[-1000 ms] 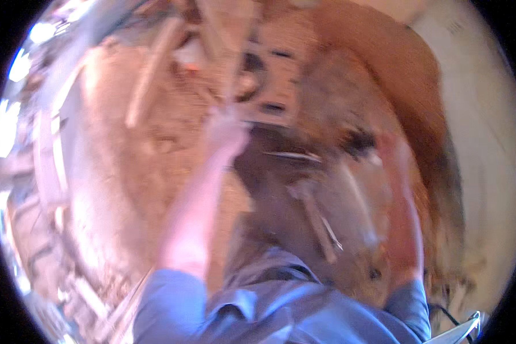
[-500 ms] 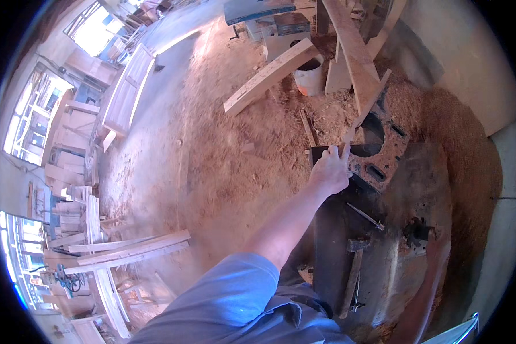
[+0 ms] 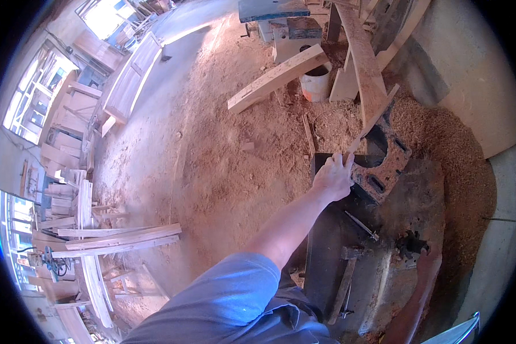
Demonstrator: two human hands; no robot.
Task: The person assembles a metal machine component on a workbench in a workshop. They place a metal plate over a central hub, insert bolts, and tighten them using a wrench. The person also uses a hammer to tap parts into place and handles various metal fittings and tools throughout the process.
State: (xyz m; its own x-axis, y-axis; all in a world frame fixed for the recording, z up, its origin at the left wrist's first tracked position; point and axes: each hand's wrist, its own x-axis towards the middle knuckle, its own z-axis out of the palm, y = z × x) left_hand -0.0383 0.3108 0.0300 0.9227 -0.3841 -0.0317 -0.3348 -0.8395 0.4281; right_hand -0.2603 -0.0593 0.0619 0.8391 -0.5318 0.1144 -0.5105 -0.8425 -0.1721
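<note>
My left hand [image 3: 333, 179] is closed around the near end of a thin wooden strip [image 3: 378, 119], which slants away to the far right. Under and beside the strip lies a sawdust-covered metal casting [image 3: 390, 163] with slots and a large curved opening. At the right, the fingers of my right hand [image 3: 429, 262] are closed on a dark, round metal part [image 3: 411, 245] at the dusty machine top [image 3: 415, 198]. Between my arms lie a metal rod [image 3: 361, 225] and a hammer [image 3: 344, 281] with a wooden handle.
A sawdust heap [image 3: 464, 166] lies along the right wall. Beyond the casting stand a leaning plank [image 3: 361, 63], a white bucket [image 3: 316, 85] and a thick beam [image 3: 275, 80]. Stacked boards [image 3: 120, 241] are at the left, and a blue-topped machine [image 3: 272, 8] stands far off.
The view has shifted slightly, so the bench and both hands appear a little lower. My left hand keeps its hold on the strip, and my right hand stays at the dark metal part.
</note>
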